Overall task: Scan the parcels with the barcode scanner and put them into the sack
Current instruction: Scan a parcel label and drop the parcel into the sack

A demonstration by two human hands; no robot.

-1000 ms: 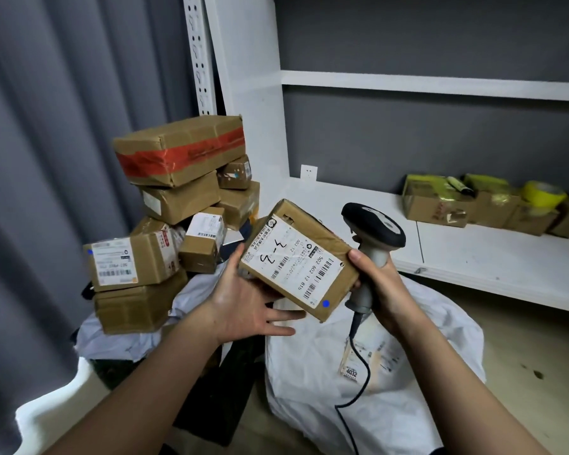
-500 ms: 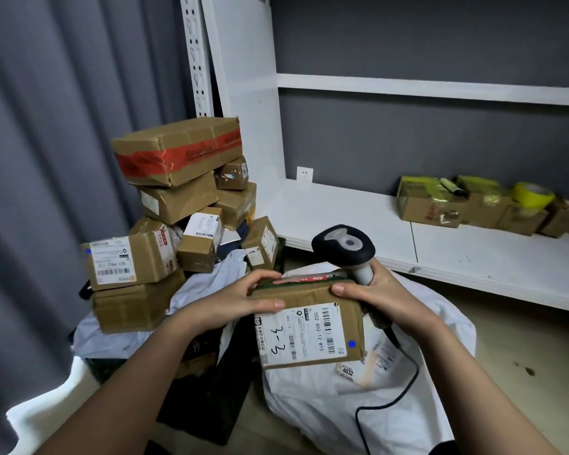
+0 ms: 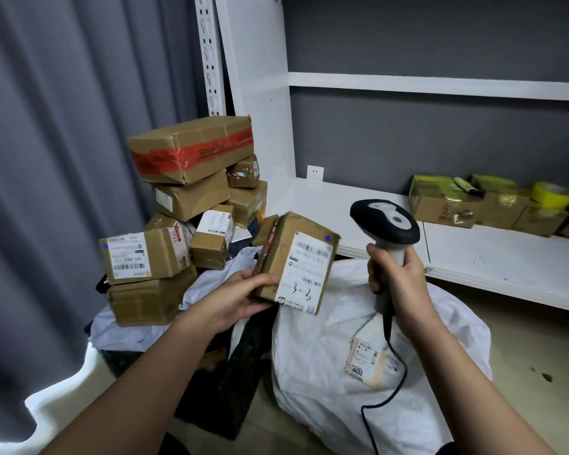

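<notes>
1. Two bare hands are at work, one on a parcel and one on a scanner
2. The left hand (image 3: 240, 298) grips the lower left corner of a brown cardboard parcel (image 3: 298, 262), thumb on the near face and fingers curled behind it
3. That parcel is held in the air, tilted so its top leans toward 1 o'clock, and its white label (image 3: 306, 272) faces the camera with "3-3" handwritten near the bottom and a blue dot at the top right corner
4. The right hand (image 3: 398, 280) is wrapped round the grey handle of the barcode scanner (image 3: 386, 226), which stands upright with its dark head at 12 o'clock from the fist
5. Parcel and scanner sit near each other but apart, the scanner at 3 o'clock from the parcel
6. A black cable (image 3: 386, 395) runs from the handle base down toward 6 o'clock
7. The white sack (image 3: 326, 372) lies on the floor below both hands, with a paper tag (image 3: 363, 361) reading "4032" on it
8. At 9 o'clock from the held parcel, a stack of brown parcels (image 3: 181, 218) is piled up, the topmost one (image 3: 191, 149) banded in red tape
9. At 2 o'clock, on a white shelf (image 3: 506, 267), stand boxes with yellow tape (image 3: 444, 205) and a yellow tape roll (image 3: 552, 193)
10. Grey curtains (image 3: 63, 142) hang at the left
</notes>
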